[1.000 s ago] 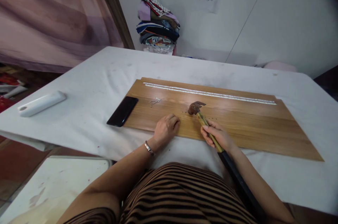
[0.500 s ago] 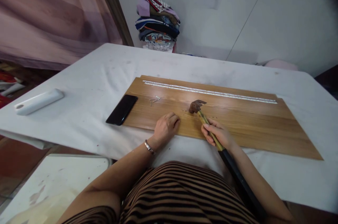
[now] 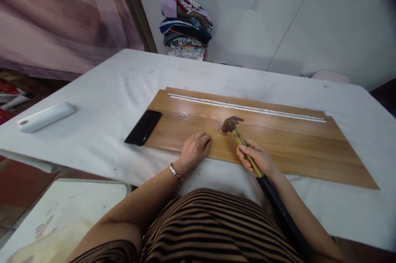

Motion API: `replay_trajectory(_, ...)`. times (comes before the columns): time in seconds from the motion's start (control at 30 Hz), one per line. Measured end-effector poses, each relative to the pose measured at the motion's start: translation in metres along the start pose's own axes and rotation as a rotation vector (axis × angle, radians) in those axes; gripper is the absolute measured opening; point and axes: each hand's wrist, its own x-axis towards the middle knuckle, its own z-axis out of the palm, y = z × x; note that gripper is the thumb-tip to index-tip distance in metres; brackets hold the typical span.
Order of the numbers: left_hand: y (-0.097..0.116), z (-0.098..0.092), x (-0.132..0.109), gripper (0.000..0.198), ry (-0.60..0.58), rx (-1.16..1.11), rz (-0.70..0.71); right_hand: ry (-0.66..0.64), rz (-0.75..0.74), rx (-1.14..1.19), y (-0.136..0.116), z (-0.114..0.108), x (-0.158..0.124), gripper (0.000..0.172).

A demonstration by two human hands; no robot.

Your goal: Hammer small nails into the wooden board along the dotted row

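My right hand point(image 3: 257, 156) is wrapped round the yellow part of a claw hammer's handle, below the rusty head. The hammer point(image 3: 230, 124) has its head low over the middle of a brown wooden board point(image 3: 303, 147), claw pointing right; whether it touches the wood I cannot tell. Small dark spots, perhaps nail heads, run in a row on either side of the head. My left hand point(image 3: 195, 146) rests on the board's near edge with its fingers curled in, nothing visible in them. Several loose nails point(image 3: 183, 116) lie on the board beyond my left hand.
A black phone point(image 3: 144, 128) lies across the board's left edge. Two white marked strips point(image 3: 247, 108) run along its far side. On the white-covered table point(image 3: 102, 89) lies a white, rounded long object point(image 3: 46, 117) at left. Folded clothes point(image 3: 187, 23) are stacked by the wall.
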Motion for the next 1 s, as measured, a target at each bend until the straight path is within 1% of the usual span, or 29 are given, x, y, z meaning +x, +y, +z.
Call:
replay_trajectory(0.23, 0.0008, -0.0004, -0.0004, 0.02, -0.003, 0.015, 0.005, -0.006, 0.025, -0.008, -0.0001, -0.0007, -0.001, 0.033)
replay_trajectory(0.37, 0.0009, -0.0004, -0.0005, 0.02, -0.002, 0.012, 0.009, 0.007, 0.007, 0.019, -0.0027, -0.0002, -0.0033, 0.032)
replay_trajectory(0.6, -0.0001, 0.0002, 0.0004, 0.019, -0.014, -0.014, 0.002, -0.015, 0.008, 0.011, -0.0004, -0.0013, -0.0013, 0.031)
replay_trajectory(0.8, -0.0008, 0.0005, 0.0005, 0.018, -0.022, -0.012, 0.006, -0.016, 0.019, -0.018, 0.0018, -0.0025, 0.0004, 0.034)
replay_trajectory(1.0, 0.0006, -0.0022, 0.0, 0.016, -0.029, -0.033, 0.007, 0.009, 0.022, 0.003, 0.001, -0.0021, -0.0011, 0.034)
